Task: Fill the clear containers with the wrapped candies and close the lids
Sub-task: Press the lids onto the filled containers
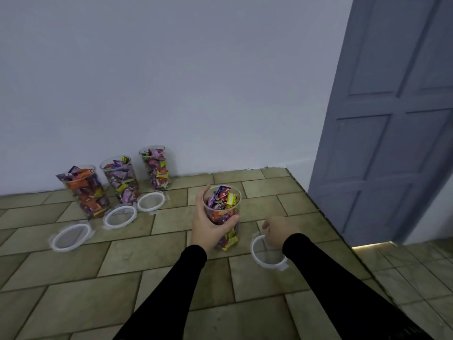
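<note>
A clear container [224, 204] full of wrapped candies stands on the tiled floor, its top uncovered. My left hand [208, 220] grips its upper part, fingers curled round the wall. To its right lies a clear round lid [266, 258] with side clips. My right hand [277, 231] is over the lid's far edge with fingers curled down onto the rim; the hand hides whether they grip it. Three more candy-filled containers [84, 190] [121, 179] [157, 166] stand uncovered by the wall, each with a lid [71, 236] [119, 215] [150, 201] lying in front of it.
A white wall rises behind the containers. A grey panelled door [392, 119] stands at the right, with a lighter tiled area [416, 266] beyond the floor's diagonal edge. Bare brown tiles [98, 278] stretch in front of me.
</note>
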A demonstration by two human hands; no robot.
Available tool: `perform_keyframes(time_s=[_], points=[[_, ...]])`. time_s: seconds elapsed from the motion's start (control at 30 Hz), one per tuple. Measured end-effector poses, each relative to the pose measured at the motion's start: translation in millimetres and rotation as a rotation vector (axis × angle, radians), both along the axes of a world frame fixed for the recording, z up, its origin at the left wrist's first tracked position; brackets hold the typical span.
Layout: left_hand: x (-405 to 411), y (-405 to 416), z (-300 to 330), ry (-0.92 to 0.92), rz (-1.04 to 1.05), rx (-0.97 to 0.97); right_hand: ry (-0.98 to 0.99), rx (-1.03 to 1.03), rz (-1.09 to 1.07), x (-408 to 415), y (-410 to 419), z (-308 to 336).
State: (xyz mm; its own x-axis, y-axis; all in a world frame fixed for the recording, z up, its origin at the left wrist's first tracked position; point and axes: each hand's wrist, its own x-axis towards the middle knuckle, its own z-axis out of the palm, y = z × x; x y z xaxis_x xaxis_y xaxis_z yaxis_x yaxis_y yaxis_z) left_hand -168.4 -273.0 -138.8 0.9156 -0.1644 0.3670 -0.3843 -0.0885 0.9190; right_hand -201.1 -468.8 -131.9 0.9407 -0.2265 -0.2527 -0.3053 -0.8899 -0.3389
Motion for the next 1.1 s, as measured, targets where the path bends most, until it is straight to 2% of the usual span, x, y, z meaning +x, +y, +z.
perform_keyframes(time_s=[0.2,0.33,0.47,0.53,0.63,0.7,0.77,0.97,1.1], points=[[1,0,-1,0.013,0.010,0.012,-0.019,-0.069,0.027,9,2,2],[-1,0,0,0.021,0.007,0.009,-0.103,-0.076,0.012,22,0,12],[-3,0,-1,0.022,-0.005,-0.014,-0.323,-0.018,-0.082,34,4,33],[-3,-1,-1,0.029,-0.014,-0.028,-0.543,0.049,-0.107,42,7,43],[-1,-1,0,0.046,-0.016,-0.038,-0.826,0.101,-0.023,45,19,56],[-1,-1,0,0.053,-0.013,-0.045,-0.996,0.229,0.009,41,29,66],[0,-1,0,0.054,-0.006,-0.044,-1.133,0.268,0.085,35,40,71],[-3,-2,3,0.054,0.035,-0.037,-1.172,0.240,0.380,20,62,64],[-3,-3,3,0.052,0.062,-0.023,-1.210,0.256,0.486,15,60,51]])
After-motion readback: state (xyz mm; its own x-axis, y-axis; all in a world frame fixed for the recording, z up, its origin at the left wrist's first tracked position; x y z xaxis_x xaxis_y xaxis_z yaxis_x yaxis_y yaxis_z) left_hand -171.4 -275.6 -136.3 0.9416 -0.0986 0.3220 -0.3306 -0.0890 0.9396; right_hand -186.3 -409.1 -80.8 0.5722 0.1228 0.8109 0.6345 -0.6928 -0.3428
